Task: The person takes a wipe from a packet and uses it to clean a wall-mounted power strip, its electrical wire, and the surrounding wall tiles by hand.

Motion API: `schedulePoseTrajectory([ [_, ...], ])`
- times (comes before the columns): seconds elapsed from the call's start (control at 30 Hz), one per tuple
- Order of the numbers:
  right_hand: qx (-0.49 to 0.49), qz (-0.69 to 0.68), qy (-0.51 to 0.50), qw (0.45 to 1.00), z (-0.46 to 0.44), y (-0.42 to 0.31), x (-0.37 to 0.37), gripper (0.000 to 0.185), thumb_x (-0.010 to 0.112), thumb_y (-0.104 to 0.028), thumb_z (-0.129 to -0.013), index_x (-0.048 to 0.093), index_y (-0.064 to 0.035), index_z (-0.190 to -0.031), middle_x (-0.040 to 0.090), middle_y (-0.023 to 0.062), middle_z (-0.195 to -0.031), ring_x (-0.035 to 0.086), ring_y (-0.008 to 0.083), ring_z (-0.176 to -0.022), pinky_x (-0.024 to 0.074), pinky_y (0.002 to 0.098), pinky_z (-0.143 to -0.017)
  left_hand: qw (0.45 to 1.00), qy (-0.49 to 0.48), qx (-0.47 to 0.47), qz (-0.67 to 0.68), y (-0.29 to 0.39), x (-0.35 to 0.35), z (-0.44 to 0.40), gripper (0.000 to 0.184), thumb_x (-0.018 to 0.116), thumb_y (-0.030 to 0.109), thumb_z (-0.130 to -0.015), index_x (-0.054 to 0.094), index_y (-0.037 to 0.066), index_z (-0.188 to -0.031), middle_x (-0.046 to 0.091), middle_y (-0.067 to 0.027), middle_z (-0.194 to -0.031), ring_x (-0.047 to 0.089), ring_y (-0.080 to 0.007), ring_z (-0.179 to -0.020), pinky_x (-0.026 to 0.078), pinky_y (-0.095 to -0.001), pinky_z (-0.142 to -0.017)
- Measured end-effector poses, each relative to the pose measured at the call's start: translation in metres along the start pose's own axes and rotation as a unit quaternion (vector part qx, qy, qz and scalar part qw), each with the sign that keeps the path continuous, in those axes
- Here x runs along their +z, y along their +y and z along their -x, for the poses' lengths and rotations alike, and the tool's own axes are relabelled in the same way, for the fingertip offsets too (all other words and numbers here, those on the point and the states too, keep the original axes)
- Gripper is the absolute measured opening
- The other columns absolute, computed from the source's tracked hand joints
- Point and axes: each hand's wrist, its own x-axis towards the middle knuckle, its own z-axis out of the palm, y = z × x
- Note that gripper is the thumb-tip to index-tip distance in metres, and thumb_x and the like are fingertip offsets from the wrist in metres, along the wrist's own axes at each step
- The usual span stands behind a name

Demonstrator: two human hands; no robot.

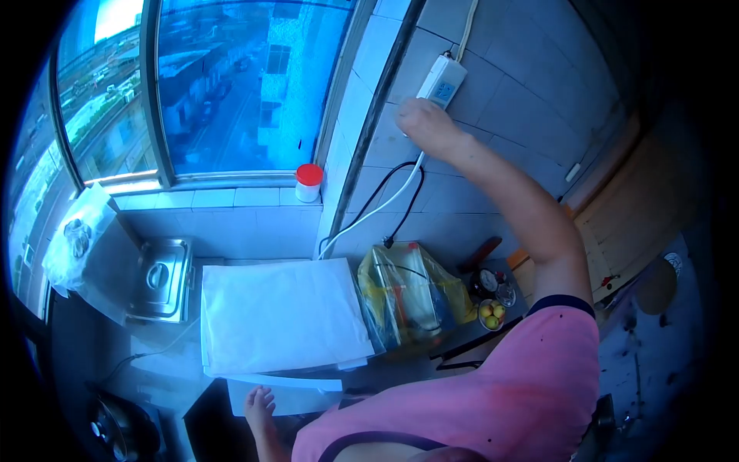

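Note:
High on the tiled wall, my right hand (428, 125) is closed at the lower end of a white power strip (446, 80). A white cord (385, 205) runs down from under this hand; the plug at its top is hidden by my fingers. Low in the view, my left hand (260, 402) is loosely curled with fingers slightly apart, and I see nothing in it. It is in front of a white sheet (308, 394), near a large flat white cover (281, 316) on the counter.
A black cord with a plug (389, 241) hangs by the wall above a yellow plastic bag (454, 296) over a boxy thing. A red-lidded jar (309, 182) stands on the sill. There are a metal lidded pan (158, 277), a bowl of fruit (491, 314) and a dark pot (127, 427).

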Motion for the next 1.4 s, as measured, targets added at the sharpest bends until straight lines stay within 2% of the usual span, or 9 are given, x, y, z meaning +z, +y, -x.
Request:
schedulePoseTrajectory([
  [0.13, -0.077, 0.029, -0.050, 0.995, -0.019, 0.028, -0.021, 0.008, 0.058, -0.006, -0.074, 0.066, -0.0070, -0.076, 0.063, 0.0114, -0.087, 0.061, 0.0288, -0.090, 0.0496, 0.0403, -0.081, 0.998, -0.055, 0.014, -0.006, 0.012, 0.005, -0.013, 0.030, 0.058, 0.026, -0.093, 0.057, 0.009, -0.118, 0.065, -0.0040, -0.102, 0.059, -0.0132, -0.085, 0.045, -0.0273, -0.071],
  [0.2, 0.001, 0.097, -0.099, 0.990, -0.038, 0.027, -0.065, 0.008, 0.059, -0.005, -0.073, 0.067, -0.0059, -0.075, 0.063, 0.0124, -0.086, 0.061, 0.0297, -0.091, 0.0504, 0.0399, -0.079, 0.999, -0.050, 0.015, 0.000, 0.015, 0.007, -0.019, 0.029, 0.057, 0.027, -0.094, 0.058, 0.010, -0.117, 0.066, -0.0034, -0.102, 0.059, -0.0124, -0.084, 0.045, -0.0271, -0.072],
  [0.4, -0.090, 0.078, -0.151, 0.981, -0.035, 0.003, -0.010, 0.010, 0.061, -0.010, -0.073, 0.069, -0.0037, -0.075, 0.066, 0.0156, -0.081, 0.064, 0.0328, -0.086, 0.0517, 0.0409, -0.076, 0.998, -0.061, 0.005, 0.006, 0.020, 0.020, -0.023, 0.028, 0.057, 0.026, -0.093, 0.058, 0.010, -0.117, 0.066, -0.0039, -0.104, 0.059, -0.0127, -0.087, 0.045, -0.0275, -0.073],
  [0.53, 0.074, 0.036, -0.268, 0.960, -0.052, 0.021, -0.030, 0.012, 0.063, -0.013, -0.075, 0.072, -0.0062, -0.079, 0.068, 0.0178, -0.085, 0.066, 0.0344, -0.086, 0.0527, 0.0424, -0.074, 0.997, -0.074, -0.010, -0.009, 0.016, 0.012, -0.023, 0.028, 0.057, 0.026, -0.093, 0.058, 0.010, -0.117, 0.066, -0.0033, -0.103, 0.059, -0.0120, -0.086, 0.045, -0.0272, -0.073],
  [0.6, -0.044, 0.109, -0.236, 0.965, -0.042, 0.015, -0.010, 0.013, 0.062, -0.011, -0.076, 0.072, -0.0063, -0.082, 0.068, 0.0190, -0.085, 0.067, 0.0342, -0.084, 0.0532, 0.0434, -0.073, 0.998, -0.064, -0.014, -0.009, 0.011, 0.009, -0.026, 0.028, 0.057, 0.026, -0.093, 0.058, 0.010, -0.116, 0.066, -0.0031, -0.102, 0.059, -0.0117, -0.085, 0.045, -0.0270, -0.073],
  [0.8, 0.022, 0.075, -0.301, 0.950, -0.052, 0.003, -0.027, 0.013, 0.060, -0.008, -0.075, 0.070, -0.0037, -0.081, 0.067, 0.0181, -0.082, 0.066, 0.0344, -0.085, 0.0528, 0.0434, -0.074, 0.998, -0.069, -0.004, 0.012, 0.011, -0.002, -0.026, 0.029, 0.057, 0.028, -0.093, 0.058, 0.011, -0.117, 0.065, -0.0028, -0.103, 0.058, -0.0116, -0.085, 0.045, -0.0266, -0.073],
  [0.9, -0.072, 0.110, -0.201, 0.971, -0.037, -0.005, -0.014, 0.011, 0.060, -0.010, -0.076, 0.071, -0.0078, -0.079, 0.067, 0.0148, -0.085, 0.065, 0.0316, -0.087, 0.0509, 0.0432, -0.078, 0.998, -0.062, -0.006, 0.024, 0.010, -0.007, -0.026, 0.032, 0.057, 0.027, -0.093, 0.057, 0.009, -0.119, 0.064, -0.0060, -0.107, 0.058, -0.0159, -0.090, 0.045, -0.0302, -0.077],
  [1.3, 0.062, 0.091, -0.249, 0.962, -0.045, 0.016, -0.015, 0.010, 0.063, -0.013, -0.076, 0.067, -0.0044, -0.077, 0.062, 0.0161, -0.088, 0.059, 0.0334, -0.091, 0.0482, 0.0440, -0.080, 0.999, -0.044, 0.000, 0.026, 0.013, -0.020, -0.021, 0.035, 0.057, 0.027, -0.092, 0.056, 0.006, -0.121, 0.064, -0.0099, -0.110, 0.059, -0.0222, -0.096, 0.046, -0.0348, -0.082],
  [1.4, 0.005, 0.156, -0.208, 0.966, -0.043, 0.013, -0.024, 0.009, 0.063, -0.014, -0.075, 0.067, -0.0054, -0.076, 0.063, 0.0162, -0.086, 0.060, 0.0337, -0.088, 0.0487, 0.0440, -0.077, 0.999, -0.043, -0.003, 0.017, 0.015, -0.021, -0.018, 0.036, 0.057, 0.027, -0.093, 0.056, 0.005, -0.122, 0.063, -0.0105, -0.110, 0.059, -0.0230, -0.098, 0.046, -0.0356, -0.083],
])
